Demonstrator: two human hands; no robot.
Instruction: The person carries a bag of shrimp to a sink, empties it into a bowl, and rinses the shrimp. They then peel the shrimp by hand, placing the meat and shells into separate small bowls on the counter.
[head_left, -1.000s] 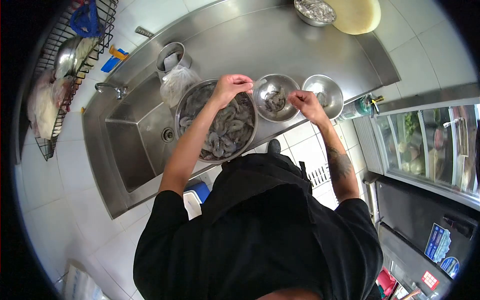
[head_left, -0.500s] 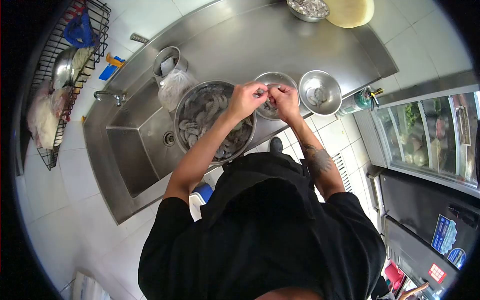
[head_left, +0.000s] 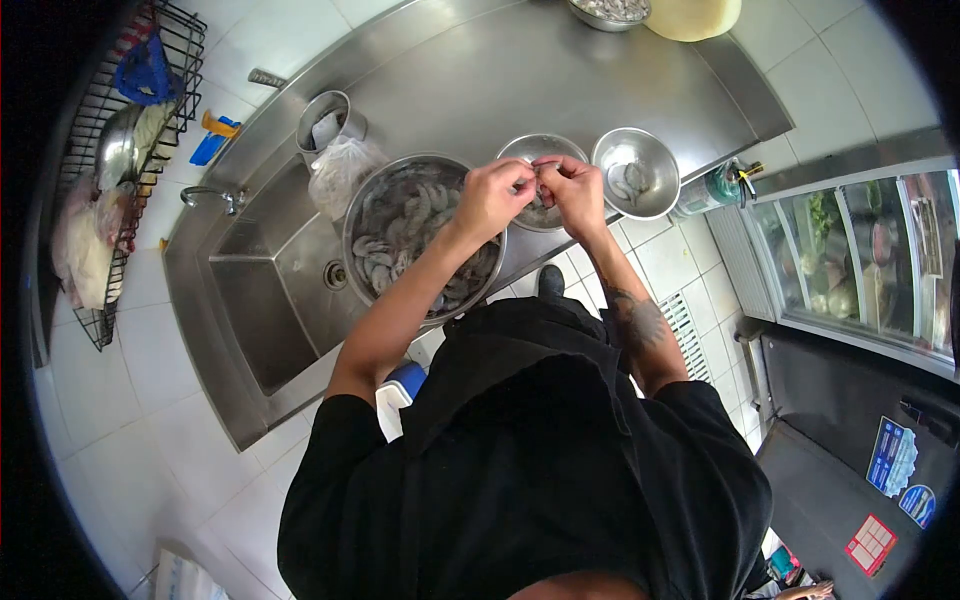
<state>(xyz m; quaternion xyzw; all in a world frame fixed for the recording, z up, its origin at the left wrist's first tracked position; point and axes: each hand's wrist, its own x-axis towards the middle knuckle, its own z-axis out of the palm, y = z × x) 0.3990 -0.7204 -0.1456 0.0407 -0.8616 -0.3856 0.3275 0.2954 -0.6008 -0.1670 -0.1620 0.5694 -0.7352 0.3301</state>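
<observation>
From the head camera we look straight down on two bare hands, meeting right over a small round stainless-steel bowl [head_left: 524, 148], and their knuckles cover a good part of it! Here's the left hand [head_left: 492, 202], fingers curled in, thumb and fingertips drawn to a tight pinch on a small grey piece [head_left: 521, 187], most of it hidden from us by the fingers. And there's the right hand [head_left: 574, 198], bent just as tightly at the fingertips, right up beside the left; whether it too has hold of that piece, we cannot tell. Under the left wrist and forearm we spot a wide, round steel basin [head_left: 347, 240], heaped with grey, glossy whole shrimp [head_left: 404, 218]. On the other side, just beside the covered bowl, sits a second small shiny steel bowl [head_left: 656, 172], and in it we pick out a little grey shrimp cluster [head_left: 629, 183]. Over to the left, a crumpled translucent white plastic bag [head_left: 343, 178] slumps beside the basin, with a cylindrical steel pot [head_left: 352, 124] just behind it. At the far edge of the brushed steel counter [head_left: 470, 85], we catch a steel bowl of pale pieces [head_left: 610, 14] next to a round cream-coloured board [head_left: 697, 16].
</observation>
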